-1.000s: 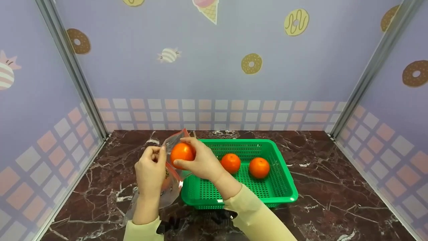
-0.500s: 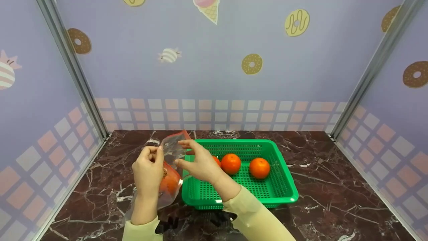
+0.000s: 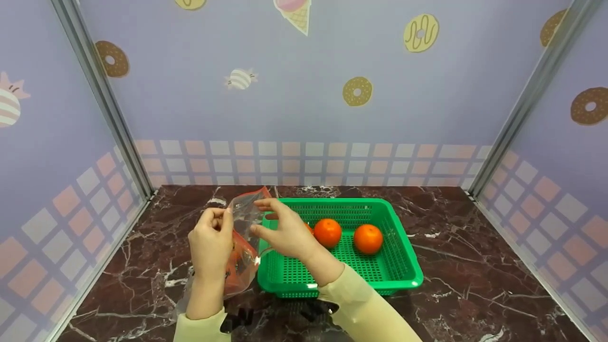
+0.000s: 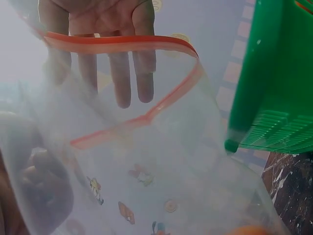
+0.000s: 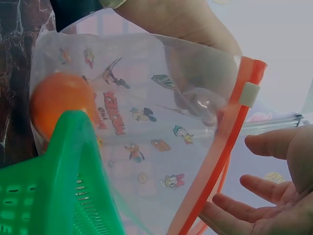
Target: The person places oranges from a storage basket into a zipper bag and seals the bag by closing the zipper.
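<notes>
A clear zip bag (image 3: 243,216) with red zip edges and a pale slider (image 5: 250,94) is held up by my left hand (image 3: 209,247), its thumb and fingers pinching the mouth's edge. Cartoon prints cover its side. An orange (image 5: 61,100) lies low in the bag; whether others lie with it cannot be told. At the gaping mouth is my right hand (image 3: 287,232), fingers spread and holding nothing. Its fingertips reach into the opening in the left wrist view. To the right, a green plastic basket (image 3: 413,270) contains oranges (image 3: 327,232), one partly hidden behind the right hand.
The basket stands on a dark red marbled tabletop (image 3: 475,275), close beside the bag. Patterned walls (image 3: 304,118) with metal corner posts enclose the table at the back and both sides.
The right hand held an orange at the bag's mouth a second ago. It has let go, and the orange has dropped down inside the bag. The left hand has barely moved.
</notes>
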`<state>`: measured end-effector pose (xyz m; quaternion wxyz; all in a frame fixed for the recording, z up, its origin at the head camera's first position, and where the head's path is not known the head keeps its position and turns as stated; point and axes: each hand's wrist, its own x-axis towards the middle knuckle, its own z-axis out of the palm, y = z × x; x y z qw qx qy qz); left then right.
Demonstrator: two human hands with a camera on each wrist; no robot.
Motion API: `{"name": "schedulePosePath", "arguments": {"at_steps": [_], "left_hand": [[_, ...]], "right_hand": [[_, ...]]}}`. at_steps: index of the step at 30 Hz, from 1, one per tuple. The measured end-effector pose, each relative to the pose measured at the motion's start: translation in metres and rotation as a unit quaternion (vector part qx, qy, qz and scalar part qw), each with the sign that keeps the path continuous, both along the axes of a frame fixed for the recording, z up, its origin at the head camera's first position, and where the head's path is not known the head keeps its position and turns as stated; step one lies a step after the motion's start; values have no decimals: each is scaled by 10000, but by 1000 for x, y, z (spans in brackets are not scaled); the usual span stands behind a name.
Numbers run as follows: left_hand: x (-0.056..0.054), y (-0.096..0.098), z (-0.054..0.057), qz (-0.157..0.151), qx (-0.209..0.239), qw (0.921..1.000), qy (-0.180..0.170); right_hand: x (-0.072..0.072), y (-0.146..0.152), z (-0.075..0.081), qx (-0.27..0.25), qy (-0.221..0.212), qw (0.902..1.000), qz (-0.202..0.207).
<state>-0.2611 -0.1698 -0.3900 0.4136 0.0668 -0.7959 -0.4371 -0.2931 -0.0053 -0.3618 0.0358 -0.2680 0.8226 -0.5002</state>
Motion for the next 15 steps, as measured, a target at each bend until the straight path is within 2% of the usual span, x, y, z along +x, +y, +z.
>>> {"name": "schedulePosePath", "arguments": {"at_steps": [8,15], "left_hand": [[0,1,0,8,-8,10000,46],[-1,2,-2,-10,-24,9999,123]], "right_hand": [[1,5,7,38,135,9999,-45],[-1,15,13,-70,544,9985,47]]}}
